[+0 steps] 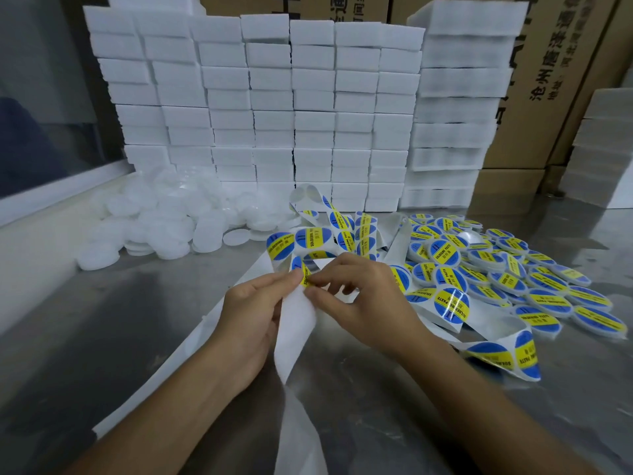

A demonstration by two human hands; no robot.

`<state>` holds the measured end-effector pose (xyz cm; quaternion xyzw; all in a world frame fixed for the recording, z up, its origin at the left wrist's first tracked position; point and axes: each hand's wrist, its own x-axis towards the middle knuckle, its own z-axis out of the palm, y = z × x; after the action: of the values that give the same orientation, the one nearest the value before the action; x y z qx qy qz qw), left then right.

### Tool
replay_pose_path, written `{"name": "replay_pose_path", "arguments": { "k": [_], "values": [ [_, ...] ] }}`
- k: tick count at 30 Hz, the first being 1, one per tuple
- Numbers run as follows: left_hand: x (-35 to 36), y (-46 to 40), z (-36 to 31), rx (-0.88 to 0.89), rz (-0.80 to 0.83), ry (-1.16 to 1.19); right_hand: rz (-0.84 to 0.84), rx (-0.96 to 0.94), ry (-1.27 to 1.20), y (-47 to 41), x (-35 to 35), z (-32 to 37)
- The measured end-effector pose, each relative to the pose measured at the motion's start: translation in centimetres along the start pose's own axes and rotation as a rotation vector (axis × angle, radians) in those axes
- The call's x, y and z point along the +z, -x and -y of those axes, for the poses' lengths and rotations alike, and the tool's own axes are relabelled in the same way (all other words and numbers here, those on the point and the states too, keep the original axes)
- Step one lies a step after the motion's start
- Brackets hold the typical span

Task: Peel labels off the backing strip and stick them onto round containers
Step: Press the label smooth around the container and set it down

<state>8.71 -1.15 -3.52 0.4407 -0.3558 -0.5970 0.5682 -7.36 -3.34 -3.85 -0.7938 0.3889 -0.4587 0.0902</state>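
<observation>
A white backing strip (296,323) runs up from the near edge between my hands and loops away, carrying round blue-and-yellow labels (313,238). My left hand (251,310) grips the strip from the left, thumb and fingers curled round it. My right hand (356,296) pinches the yellow edge of one label (306,281) at the top of the strip. Plain white round containers (164,221) are heaped at the left. Labelled round containers (507,269) are piled at the right.
A wall of stacked white boxes (274,108) stands behind the work area, with brown cartons (548,80) further back and right. More label strip (503,351) curls on the metal table (102,320) near my right forearm.
</observation>
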Motion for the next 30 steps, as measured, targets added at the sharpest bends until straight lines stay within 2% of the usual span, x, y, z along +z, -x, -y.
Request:
{"name": "replay_pose_path", "arguments": {
  "k": [10,16,18,22,26,30],
  "values": [
    [0.1,-0.2,0.4,0.157,-0.056,-0.168,-0.084,-0.105,0.12,0.1,-0.3,0.2],
    [0.1,-0.1,0.5,0.23,-0.087,-0.292,-0.068,-0.07,0.093,0.0,-0.4,0.2],
    [0.1,-0.1,0.5,0.223,-0.091,-0.308,-0.1,0.006,0.014,0.0,-0.4,0.1],
    [0.1,-0.1,0.5,0.215,-0.074,-0.308,-0.206,0.317,-0.335,-0.3,-0.6,0.1],
    [-0.1,-0.2,0.5,0.215,-0.099,-0.309,-0.276,0.571,-0.564,-0.9,-1.8,-0.4],
    [-0.2,-0.3,0.6,0.235,-0.143,-0.337,-0.296,0.771,-0.959,-1.2,-2.4,-0.8]
  ]
}}
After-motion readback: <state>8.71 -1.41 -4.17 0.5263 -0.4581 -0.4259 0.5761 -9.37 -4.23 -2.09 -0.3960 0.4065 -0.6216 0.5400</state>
